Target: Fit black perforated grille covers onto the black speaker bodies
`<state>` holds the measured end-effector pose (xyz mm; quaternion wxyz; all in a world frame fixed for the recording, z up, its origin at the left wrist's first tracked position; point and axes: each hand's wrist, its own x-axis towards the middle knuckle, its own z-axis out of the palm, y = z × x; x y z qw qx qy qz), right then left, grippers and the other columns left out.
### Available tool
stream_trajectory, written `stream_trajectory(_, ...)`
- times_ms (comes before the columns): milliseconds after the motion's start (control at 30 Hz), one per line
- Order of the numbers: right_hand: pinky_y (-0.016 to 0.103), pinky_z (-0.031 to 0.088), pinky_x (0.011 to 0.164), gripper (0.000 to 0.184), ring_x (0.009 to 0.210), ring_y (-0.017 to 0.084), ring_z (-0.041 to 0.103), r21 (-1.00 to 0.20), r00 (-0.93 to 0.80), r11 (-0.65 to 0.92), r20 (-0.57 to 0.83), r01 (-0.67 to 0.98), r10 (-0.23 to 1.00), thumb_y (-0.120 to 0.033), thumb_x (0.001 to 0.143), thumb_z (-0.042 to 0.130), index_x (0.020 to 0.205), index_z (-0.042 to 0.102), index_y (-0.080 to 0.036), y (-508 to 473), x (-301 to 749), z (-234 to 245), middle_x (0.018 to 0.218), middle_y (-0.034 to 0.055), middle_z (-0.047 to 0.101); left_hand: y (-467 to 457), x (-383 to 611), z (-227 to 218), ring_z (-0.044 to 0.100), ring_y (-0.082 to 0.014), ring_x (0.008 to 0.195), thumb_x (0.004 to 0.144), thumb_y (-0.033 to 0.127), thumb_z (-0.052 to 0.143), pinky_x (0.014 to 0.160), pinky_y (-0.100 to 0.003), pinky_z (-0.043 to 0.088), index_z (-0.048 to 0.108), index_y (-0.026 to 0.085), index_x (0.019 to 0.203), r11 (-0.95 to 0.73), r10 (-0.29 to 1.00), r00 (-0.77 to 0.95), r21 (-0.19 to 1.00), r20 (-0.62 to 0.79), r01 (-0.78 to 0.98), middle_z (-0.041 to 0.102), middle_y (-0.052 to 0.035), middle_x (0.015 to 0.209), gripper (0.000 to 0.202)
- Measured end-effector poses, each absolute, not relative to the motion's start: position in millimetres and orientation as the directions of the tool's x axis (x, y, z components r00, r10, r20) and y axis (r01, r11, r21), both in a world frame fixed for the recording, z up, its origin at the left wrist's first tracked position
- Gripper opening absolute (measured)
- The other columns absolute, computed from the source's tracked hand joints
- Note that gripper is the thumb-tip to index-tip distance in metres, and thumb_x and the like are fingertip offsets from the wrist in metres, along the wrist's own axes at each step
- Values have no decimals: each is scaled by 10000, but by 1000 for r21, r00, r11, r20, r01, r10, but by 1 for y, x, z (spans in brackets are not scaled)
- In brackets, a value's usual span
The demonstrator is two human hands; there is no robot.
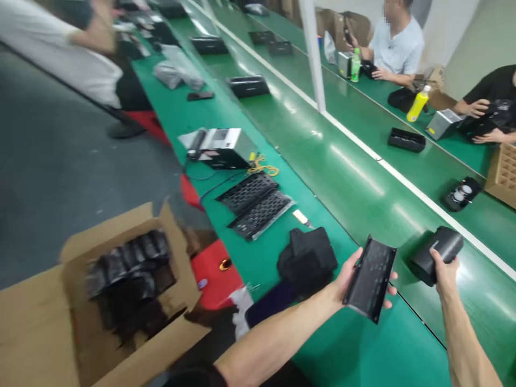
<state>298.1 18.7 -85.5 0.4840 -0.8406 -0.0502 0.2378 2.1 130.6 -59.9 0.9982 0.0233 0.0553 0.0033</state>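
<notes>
My left hand (347, 277) grips a flat black perforated panel (370, 278), tilted, above the near edge of the green bench (282, 215). My right hand (442, 267) is closed on a rounded black housing (437, 252) that sits over the green conveyor belt (363, 177). A lump of black cloth-like material (306, 259) lies on the bench just left of my left hand. Two black perforated grilles (256, 205) lie further along the bench.
An open cardboard box (121, 290) of black bagged parts stands on the floor at left. A silver-and-black device (226, 148) with yellow wires rests up the bench. Black parts ride the belt. Other people work across the line at right and further up at left.
</notes>
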Motion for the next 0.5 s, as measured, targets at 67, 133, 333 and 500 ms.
stream_trajectory(67,450,632,867,1000,979,299,722,-827,849,-535,-401,-173,345,-628,756,854,1554,461,-172,11,289,-61,1208,101,715,127,6,-68,770,-390,982,841,964,476,945,-501,521,667,21,1384,996,49,994,73,-96,-42,784,-242,1161,1105)
stream_trajectory(133,440,640,833,1104,946,313,738,-824,803,-539,-435,-173,408,-672,659,886,1565,476,-191,-5,275,-30,1194,98,731,123,11,-77,768,-385,962,826,982,468,942,-500,514,687,37,1348,992,97,990,94,-105,-87,787,-236,1138,1102)
stream_trajectory(333,530,601,971,1242,1218,406,701,-767,739,-641,-425,13,523,-758,709,842,1728,271,-332,-48,191,55,1499,132,631,92,38,-71,745,-366,1034,807,937,569,1047,-526,496,757,108,1200,974,215,951,120,-221,-192,805,-193,1076,937)
stream_trajectory(500,641,474,1131,1324,1393,481,584,-609,761,-708,-249,358,599,-846,686,763,1743,239,-245,-45,133,92,1617,196,528,63,42,-28,633,-395,1370,723,953,647,1194,-492,415,833,190,1103,961,235,949,197,-211,-194,833,-131,1079,873)
